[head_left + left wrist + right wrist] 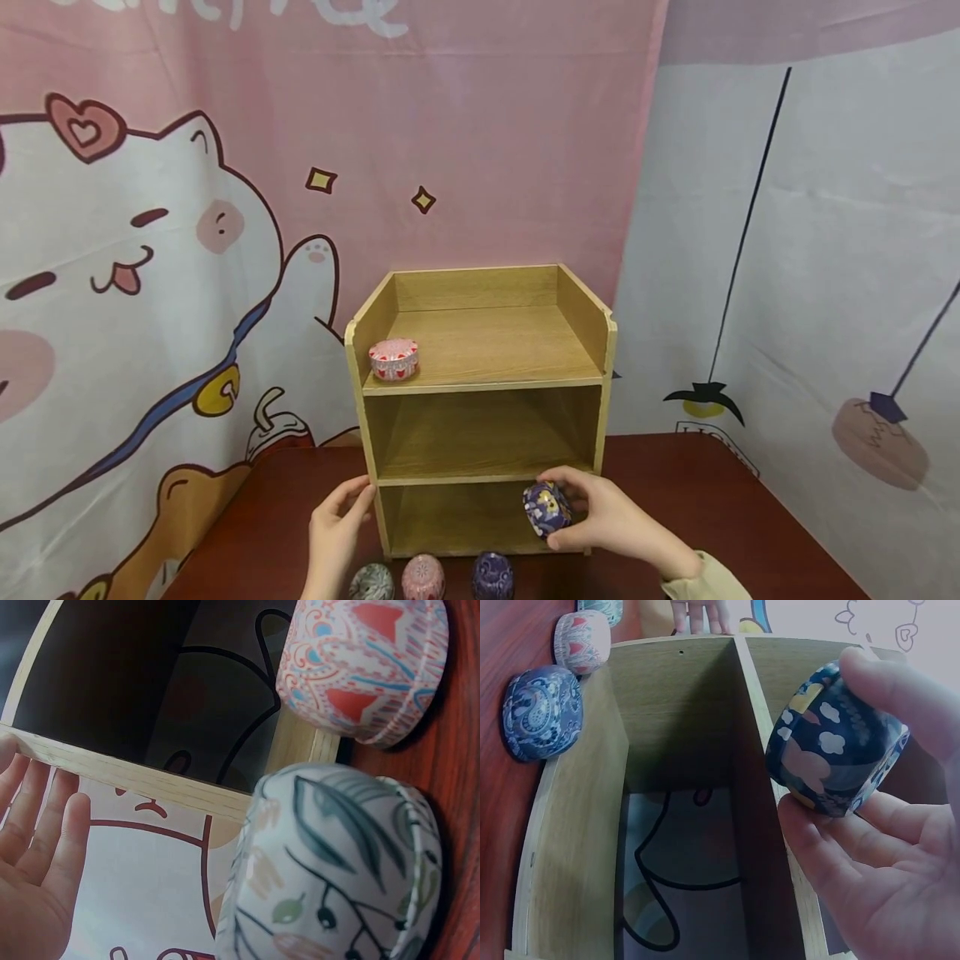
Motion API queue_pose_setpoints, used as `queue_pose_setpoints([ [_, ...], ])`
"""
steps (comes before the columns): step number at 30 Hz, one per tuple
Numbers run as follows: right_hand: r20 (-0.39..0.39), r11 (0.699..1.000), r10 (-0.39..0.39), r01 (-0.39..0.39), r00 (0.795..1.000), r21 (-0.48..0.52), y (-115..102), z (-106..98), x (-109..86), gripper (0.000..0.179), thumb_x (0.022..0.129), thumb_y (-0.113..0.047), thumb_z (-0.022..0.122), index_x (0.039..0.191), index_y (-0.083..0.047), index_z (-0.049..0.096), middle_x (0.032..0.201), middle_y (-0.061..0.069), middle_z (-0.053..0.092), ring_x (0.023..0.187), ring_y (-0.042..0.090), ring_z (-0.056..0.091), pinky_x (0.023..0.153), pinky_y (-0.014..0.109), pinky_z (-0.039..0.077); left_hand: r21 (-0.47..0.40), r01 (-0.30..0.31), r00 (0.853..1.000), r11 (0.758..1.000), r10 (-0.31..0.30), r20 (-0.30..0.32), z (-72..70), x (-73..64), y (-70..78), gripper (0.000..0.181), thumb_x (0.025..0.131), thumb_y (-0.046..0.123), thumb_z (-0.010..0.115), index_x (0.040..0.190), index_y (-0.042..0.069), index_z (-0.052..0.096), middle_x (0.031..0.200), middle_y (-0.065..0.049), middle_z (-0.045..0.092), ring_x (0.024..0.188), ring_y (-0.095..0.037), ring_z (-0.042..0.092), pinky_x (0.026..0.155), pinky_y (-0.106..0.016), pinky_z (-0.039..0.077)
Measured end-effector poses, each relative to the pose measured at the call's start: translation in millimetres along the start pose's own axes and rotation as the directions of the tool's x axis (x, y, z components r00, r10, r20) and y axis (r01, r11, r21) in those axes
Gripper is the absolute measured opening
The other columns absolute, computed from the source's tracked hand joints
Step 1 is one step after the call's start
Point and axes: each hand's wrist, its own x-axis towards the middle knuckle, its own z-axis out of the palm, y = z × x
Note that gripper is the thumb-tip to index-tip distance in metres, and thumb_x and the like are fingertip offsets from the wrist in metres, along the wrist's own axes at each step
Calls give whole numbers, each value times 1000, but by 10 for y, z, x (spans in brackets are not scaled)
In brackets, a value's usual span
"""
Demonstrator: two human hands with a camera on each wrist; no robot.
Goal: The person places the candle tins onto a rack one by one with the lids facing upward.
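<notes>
Navy tin [546,509] near shelf edge [465,481]

The three-tier shelf unit [487,346] is showing pale, fine-grained wood, smooth and mostly matt. The cloud-patterned tin [832,742] is looking like printed metal, smooth and lightly glossy; the leaf-patterned tin [330,855] is matching it. The worktop [675,500] is displaying streaky reddish wood grain. The backdrop [510,150] is hanging as matt, creased cloth.
</notes>
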Motion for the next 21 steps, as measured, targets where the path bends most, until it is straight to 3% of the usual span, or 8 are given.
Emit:
queue_pose_setpoints([
  [7,-2,1000,2,-2,1000,16,-30,23,25,65,77,-25,84,131,-5,54,116,9,61,100,17,63,81,30,54,8,40,999,999,-40,2,3,6,-3,28,90,23,72,109,3,71,100,-11,71,77,-12,65,67,-31,56],
  [21,-15,1000,5,-5,1000,13,-41,25,49,63,76,-24,84,129,-6,54,114,8,62,98,16,62,80,30,54,-8,25,1000,1000,-25,-2,7,-2,-2,27,90,22,72,108,2,71,97,-9,71,77,-11,65,66,-30,56],
])
